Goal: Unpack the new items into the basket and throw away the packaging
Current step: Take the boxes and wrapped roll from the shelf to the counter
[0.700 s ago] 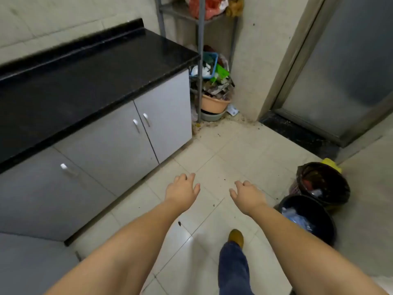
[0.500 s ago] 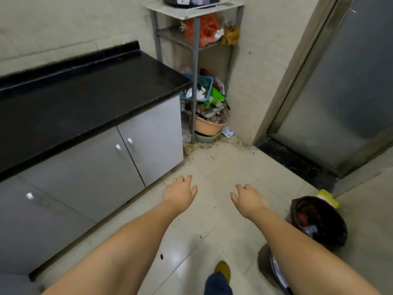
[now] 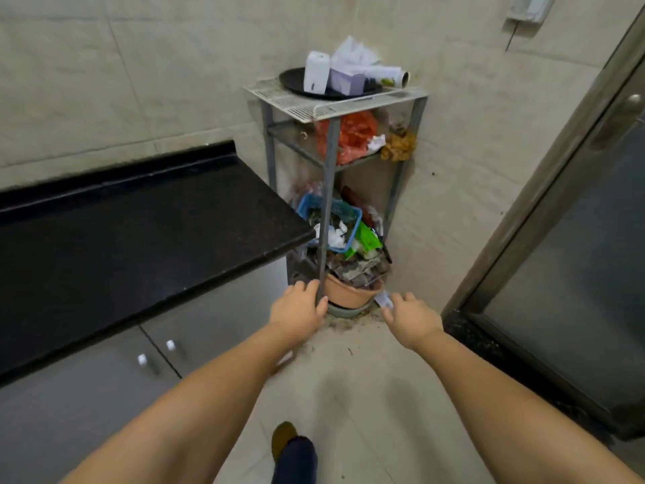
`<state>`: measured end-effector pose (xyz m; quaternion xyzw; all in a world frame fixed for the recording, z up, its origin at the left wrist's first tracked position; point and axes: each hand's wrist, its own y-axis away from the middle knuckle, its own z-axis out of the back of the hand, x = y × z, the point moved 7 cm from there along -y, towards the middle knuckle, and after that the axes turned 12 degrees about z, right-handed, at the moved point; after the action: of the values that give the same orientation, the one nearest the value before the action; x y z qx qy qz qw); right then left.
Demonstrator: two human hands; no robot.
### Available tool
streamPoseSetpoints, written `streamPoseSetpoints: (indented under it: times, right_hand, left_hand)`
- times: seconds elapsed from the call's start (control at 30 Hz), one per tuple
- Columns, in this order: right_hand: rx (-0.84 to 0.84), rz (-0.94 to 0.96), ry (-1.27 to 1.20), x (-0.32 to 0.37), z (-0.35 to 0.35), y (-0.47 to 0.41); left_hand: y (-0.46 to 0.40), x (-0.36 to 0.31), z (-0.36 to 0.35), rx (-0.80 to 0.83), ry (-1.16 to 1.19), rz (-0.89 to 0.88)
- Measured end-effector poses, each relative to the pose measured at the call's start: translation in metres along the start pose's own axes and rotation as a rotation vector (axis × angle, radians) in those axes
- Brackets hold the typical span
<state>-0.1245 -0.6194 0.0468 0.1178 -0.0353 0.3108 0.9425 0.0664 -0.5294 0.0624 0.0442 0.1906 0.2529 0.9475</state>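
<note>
Walls: we see pale tiled walls (image 3: 139, 82) meeting in a corner, with a metal-framed door (image 3: 565, 239) of frosted panel on the right.
Counter: our view takes in a black counter (image 3: 122, 232) on the left, bare on top, with grey cupboard doors (image 3: 104, 396) and small white knobs beneath it.
Floor: we stand on light floor tiles (image 3: 366, 396), with crumbs and dirt gathered near the corner.
Rack: a grey metal rack (image 3: 328, 204) stands in the corner, just beside the counter's end.
Top shelf: we see a black tray (image 3: 296, 82) on the white wire top, carrying a white bottle (image 3: 316, 75), a small pale purple box (image 3: 343, 82) and crumpled white wrapping (image 3: 352, 52).
Middle shelf: an orange plastic bag (image 3: 352, 134) and a brownish clump beside it.
Lower shelf: the blue basket (image 3: 343, 211) sits here, tilted, holding scraps of white paper; green packets lie just beside it.
Bottom: a peach-coloured basin (image 3: 349, 293) heaped with brownish scraps rests in a grey dish on the floor.
Left hand: our left hand (image 3: 300, 307) is stretched forward, palm down, fingers loosely spread, holding nothing.
Right hand: our right hand (image 3: 410, 317) reaches out alongside it, fingers relaxed and apart, also holding nothing.
Foot: we see a dark trouser leg and a yellowish shoe (image 3: 284, 438) at the bottom edge.
</note>
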Motion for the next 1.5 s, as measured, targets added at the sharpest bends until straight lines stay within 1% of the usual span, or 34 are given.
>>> streamPoseSetpoints:
  times: [0.2,0.37,0.47,0.57,0.67,0.77,0.87,0.93,1.0,1.07,1.17,1.27,1.37,1.43,1.5]
  right_hand:
    - [-0.136,0.024,0.010,-0.007,0.093,-0.164]
    - [-0.326,0.112,0.053,-0.001,0.189,-0.275]
    - [-0.486,0.171,0.036,-0.003,0.249,-0.334]
    - [-0.589,0.221,0.043,-0.010,0.302,-0.394]
    - [-0.612,0.285,0.097,-0.017,0.341,-0.457]
    - [-0.607,0.358,0.151,-0.023,0.366,-0.517]
    - [-0.545,0.390,0.139,-0.026,0.378,-0.566]
    - [-0.432,0.355,0.075,-0.029,0.375,-0.595]
    - [-0.312,0.307,0.016,-0.031,0.369,-0.616]
    - [-0.266,0.296,0.006,-0.031,0.366,-0.627]
    - [-0.260,0.296,-0.073,-0.030,0.373,-0.630]
    - [-0.351,0.324,-0.137,-0.015,0.396,-0.620]
    - [-0.443,0.441,-0.161,0.029,0.415,-0.601]
    - [-0.436,0.552,-0.195,0.075,0.414,-0.585]
    - [-0.403,0.650,-0.233,0.127,0.403,-0.562]
  left_hand:
    - [-0.165,-0.030,0.088,-0.138,-0.036,-0.061]
    - [-0.277,-0.058,0.174,-0.289,-0.018,-0.133]
    - [-0.337,-0.076,0.219,-0.388,0.025,-0.140]
    - [-0.392,-0.098,0.257,-0.498,0.062,-0.135]
    - [-0.443,-0.122,0.286,-0.608,0.085,-0.091]
    - [-0.492,-0.141,0.302,-0.686,0.136,0.032]
    - [-0.535,-0.147,0.302,-0.680,0.181,0.173]
    - [-0.556,-0.140,0.298,-0.651,0.296,0.275]
    - [-0.567,-0.132,0.295,-0.652,0.381,0.335]
    - [-0.571,-0.124,0.296,-0.672,0.428,0.343]
    - [-0.566,-0.111,0.308,-0.726,0.562,0.296]
    - [-0.544,-0.096,0.329,-0.824,0.680,0.259]
    - [-0.501,-0.065,0.353,-0.935,0.739,0.247]
    - [-0.462,-0.030,0.366,-1.008,0.717,0.272]
    - [-0.417,0.015,0.372,-1.057,0.686,0.337]
